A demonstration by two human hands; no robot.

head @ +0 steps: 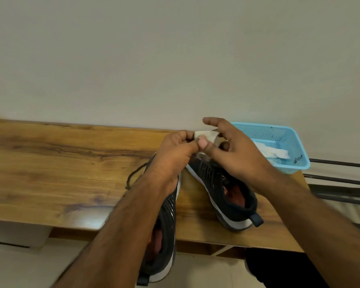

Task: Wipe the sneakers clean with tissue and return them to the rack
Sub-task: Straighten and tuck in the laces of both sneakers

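Two dark sneakers with white soles stand on a wooden table (60,163). The left sneaker (164,235) runs under my left forearm and overhangs the table's near edge. The right sneaker (231,196) lies just right of it, heel toward me. Above their toes both hands hold a small folded white tissue (206,135). My left hand (175,154) pinches its left end. My right hand (237,150) grips its right end between thumb and lower fingers, with the index finger stretched out.
A light blue plastic basket (287,138) holding more white tissue (272,151) sits at the table's far right corner. Dark metal bars of a rack (341,179) show to the right of the table. A plain wall rises behind.
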